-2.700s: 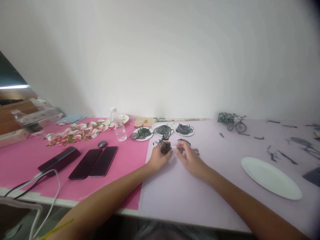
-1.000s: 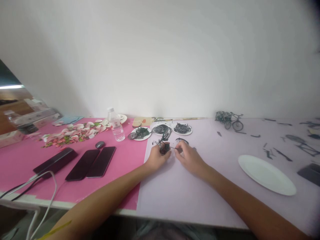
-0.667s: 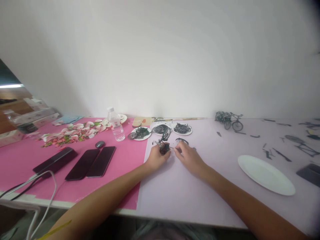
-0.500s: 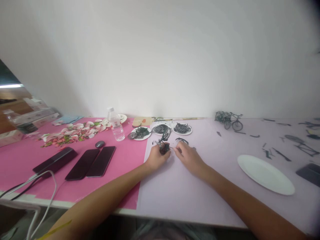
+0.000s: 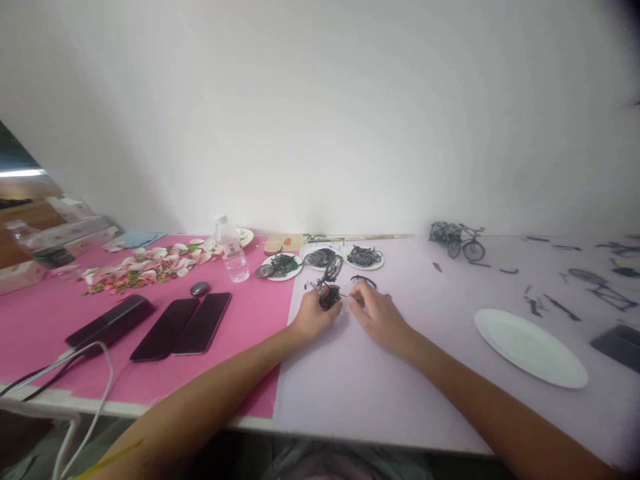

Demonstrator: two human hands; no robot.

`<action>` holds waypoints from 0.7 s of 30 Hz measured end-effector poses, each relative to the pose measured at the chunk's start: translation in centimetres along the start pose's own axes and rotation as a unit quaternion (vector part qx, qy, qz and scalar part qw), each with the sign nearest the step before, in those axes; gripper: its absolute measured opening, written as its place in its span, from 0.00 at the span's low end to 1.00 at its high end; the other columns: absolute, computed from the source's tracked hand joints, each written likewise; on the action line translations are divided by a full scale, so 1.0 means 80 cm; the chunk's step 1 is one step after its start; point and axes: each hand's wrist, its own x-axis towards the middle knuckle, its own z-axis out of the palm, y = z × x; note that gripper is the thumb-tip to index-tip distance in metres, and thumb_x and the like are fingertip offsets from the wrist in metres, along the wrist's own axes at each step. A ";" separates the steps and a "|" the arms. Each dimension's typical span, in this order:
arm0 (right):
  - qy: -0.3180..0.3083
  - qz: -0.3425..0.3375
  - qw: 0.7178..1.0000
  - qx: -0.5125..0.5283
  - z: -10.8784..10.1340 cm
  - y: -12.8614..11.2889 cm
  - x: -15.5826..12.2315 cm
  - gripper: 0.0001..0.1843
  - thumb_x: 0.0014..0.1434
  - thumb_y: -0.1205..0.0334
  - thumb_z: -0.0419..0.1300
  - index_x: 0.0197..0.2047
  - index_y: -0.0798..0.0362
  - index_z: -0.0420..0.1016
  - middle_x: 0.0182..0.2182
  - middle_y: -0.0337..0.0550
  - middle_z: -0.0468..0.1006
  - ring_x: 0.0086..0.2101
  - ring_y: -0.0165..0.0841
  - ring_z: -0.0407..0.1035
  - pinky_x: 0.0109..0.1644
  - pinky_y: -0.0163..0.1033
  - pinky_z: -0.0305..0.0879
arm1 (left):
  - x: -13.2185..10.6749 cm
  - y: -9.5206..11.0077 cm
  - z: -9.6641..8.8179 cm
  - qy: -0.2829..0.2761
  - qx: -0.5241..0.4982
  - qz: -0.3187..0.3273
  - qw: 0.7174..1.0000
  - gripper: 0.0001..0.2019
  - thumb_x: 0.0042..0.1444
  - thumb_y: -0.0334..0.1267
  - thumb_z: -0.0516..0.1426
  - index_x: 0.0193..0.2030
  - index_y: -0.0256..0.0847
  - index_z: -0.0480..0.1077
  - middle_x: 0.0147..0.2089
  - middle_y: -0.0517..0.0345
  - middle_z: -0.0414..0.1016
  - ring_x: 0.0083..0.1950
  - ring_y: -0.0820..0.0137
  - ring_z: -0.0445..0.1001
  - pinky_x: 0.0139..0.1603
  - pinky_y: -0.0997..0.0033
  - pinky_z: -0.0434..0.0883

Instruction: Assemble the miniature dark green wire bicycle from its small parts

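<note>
The bench is covered by a pink sheet on the left and a pale lilac sheet on the right. Both forearms are stretched forward over it, converging near the seam. The left hand is rested on the lilac sheet with its fingers curled shut around a small dark model bicycle — the wheel is seen standing above the knuckles. The right hand is laid just beside it, fingertips pinched on a thin pin-like piece pointed at the model — too small to be identified. Three small plates of dark parts are set just behind.
</note>
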 end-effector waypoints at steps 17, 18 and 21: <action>0.001 0.008 0.997 -0.079 0.006 0.007 0.006 0.17 0.75 0.54 0.47 0.32 0.48 0.57 0.30 0.39 0.73 0.29 0.36 0.67 0.34 0.40 0.53 | 0.000 0.003 -0.001 -0.007 0.001 -0.001 1.000 0.14 0.60 0.36 0.62 0.52 0.36 0.73 0.42 0.52 0.80 0.44 0.64 0.78 0.48 0.68 0.73; 0.003 0.005 0.996 -0.084 0.007 0.008 0.006 0.18 0.75 0.54 0.46 0.32 0.48 0.57 0.30 0.39 0.72 0.29 0.36 0.67 0.35 0.40 0.53 | 0.000 0.002 -0.001 -0.008 0.000 -0.001 1.000 0.14 0.60 0.36 0.62 0.52 0.36 0.73 0.43 0.52 0.80 0.45 0.64 0.78 0.48 0.68 0.73; 0.007 -0.002 0.997 -0.078 0.007 0.008 0.005 0.18 0.76 0.53 0.45 0.32 0.48 0.58 0.30 0.40 0.72 0.30 0.36 0.67 0.35 0.39 0.54 | 0.000 0.002 -0.002 -0.008 -0.002 0.001 1.000 0.14 0.61 0.36 0.61 0.53 0.36 0.73 0.43 0.52 0.80 0.44 0.64 0.78 0.48 0.67 0.74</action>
